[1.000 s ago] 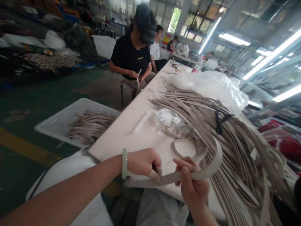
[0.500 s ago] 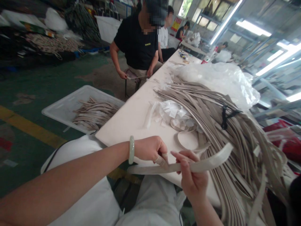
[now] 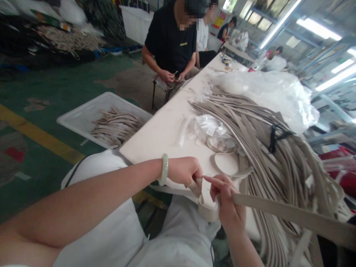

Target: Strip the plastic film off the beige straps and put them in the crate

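A long beige strap [image 3: 280, 208] runs from the right side of the view into my right hand [image 3: 229, 204], whose fingers are closed on it with the index finger pointing toward the left. Between my hands the strap curls into a loop that hangs by the table's near edge. My left hand [image 3: 185, 171] is closed in a pinch at the strap's end, with tan wrapping on its fingers and a pale green bangle [image 3: 164, 170] at the wrist. The exact grip at the fingertips is partly hidden.
A thick bundle of similar straps [image 3: 267, 148] covers the right of the white table [image 3: 161, 135], beside crumpled plastic [image 3: 275, 89] and white scraps [image 3: 210, 128]. A grey bin [image 3: 80, 116] holding strap pieces stands left. Across from me sits a co-worker [image 3: 171, 44].
The strap has shifted: it now stretches far out to the right and forms a loop between my hands. The co-worker's hands have come closer together. The view has shifted slightly.
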`<move>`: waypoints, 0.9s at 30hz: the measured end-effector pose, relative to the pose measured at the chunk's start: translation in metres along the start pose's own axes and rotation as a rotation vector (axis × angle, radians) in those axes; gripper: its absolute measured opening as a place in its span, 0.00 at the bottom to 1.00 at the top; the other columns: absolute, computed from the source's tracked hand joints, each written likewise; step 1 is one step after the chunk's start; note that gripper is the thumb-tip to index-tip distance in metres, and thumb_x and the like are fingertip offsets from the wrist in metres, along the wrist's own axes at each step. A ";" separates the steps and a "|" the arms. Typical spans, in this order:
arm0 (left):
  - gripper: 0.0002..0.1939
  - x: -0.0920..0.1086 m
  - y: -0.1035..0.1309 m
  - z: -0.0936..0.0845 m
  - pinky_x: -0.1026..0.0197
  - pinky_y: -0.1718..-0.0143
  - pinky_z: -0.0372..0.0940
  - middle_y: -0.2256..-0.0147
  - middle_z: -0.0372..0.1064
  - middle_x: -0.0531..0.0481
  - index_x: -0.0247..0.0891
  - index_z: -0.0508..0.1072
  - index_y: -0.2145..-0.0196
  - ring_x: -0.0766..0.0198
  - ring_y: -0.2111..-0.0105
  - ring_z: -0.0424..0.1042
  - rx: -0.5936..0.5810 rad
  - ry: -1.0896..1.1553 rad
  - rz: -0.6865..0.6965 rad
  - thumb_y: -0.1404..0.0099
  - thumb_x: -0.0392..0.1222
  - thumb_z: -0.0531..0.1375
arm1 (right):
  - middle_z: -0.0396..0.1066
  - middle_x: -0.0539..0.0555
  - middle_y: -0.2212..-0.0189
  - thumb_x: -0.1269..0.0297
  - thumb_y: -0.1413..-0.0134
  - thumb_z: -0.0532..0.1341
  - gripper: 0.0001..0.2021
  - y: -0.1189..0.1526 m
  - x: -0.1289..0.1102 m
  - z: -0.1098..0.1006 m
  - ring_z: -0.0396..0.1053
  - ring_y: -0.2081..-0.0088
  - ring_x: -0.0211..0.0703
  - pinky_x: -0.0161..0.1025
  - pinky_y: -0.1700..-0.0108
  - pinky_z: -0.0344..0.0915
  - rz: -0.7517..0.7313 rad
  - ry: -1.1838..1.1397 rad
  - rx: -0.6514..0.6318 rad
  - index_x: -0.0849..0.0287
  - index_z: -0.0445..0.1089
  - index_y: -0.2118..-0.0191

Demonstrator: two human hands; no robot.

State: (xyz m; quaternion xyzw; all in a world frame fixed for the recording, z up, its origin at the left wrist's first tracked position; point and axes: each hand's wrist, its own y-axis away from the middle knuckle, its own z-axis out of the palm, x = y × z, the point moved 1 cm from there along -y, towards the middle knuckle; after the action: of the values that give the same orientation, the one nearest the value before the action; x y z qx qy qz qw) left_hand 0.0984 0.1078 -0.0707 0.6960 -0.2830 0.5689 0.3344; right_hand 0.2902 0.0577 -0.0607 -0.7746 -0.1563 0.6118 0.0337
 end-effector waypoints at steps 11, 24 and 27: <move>0.14 0.000 -0.005 -0.003 0.66 0.79 0.54 0.82 0.68 0.53 0.32 0.80 0.75 0.70 0.80 0.62 0.021 -0.026 -0.041 0.53 0.47 0.72 | 0.69 0.53 0.78 0.54 0.40 0.59 0.17 -0.023 -0.024 -0.061 0.60 0.81 0.35 0.33 0.81 0.53 -0.088 0.188 0.410 0.62 0.78 0.66; 0.11 0.001 -0.006 0.000 0.68 0.79 0.55 0.83 0.66 0.54 0.31 0.80 0.74 0.71 0.81 0.62 0.082 -0.068 -0.118 0.51 0.43 0.71 | 0.67 0.55 0.68 0.58 0.41 0.60 0.14 -0.001 -0.031 -0.017 0.63 0.73 0.40 0.38 0.74 0.58 -0.387 0.345 0.246 0.53 0.76 0.52; 0.12 0.000 -0.007 0.001 0.69 0.79 0.53 0.84 0.65 0.55 0.31 0.80 0.74 0.72 0.81 0.61 0.085 -0.068 -0.111 0.51 0.44 0.71 | 0.69 0.59 0.67 0.49 0.37 0.53 0.22 0.002 -0.034 -0.021 0.66 0.70 0.44 0.41 0.71 0.61 -0.305 0.299 0.348 0.57 0.80 0.61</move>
State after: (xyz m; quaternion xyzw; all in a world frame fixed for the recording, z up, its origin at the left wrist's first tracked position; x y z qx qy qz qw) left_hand 0.1045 0.1117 -0.0721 0.7432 -0.2307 0.5370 0.3257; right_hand 0.3037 0.0490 -0.0238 -0.8065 -0.1569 0.4962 0.2806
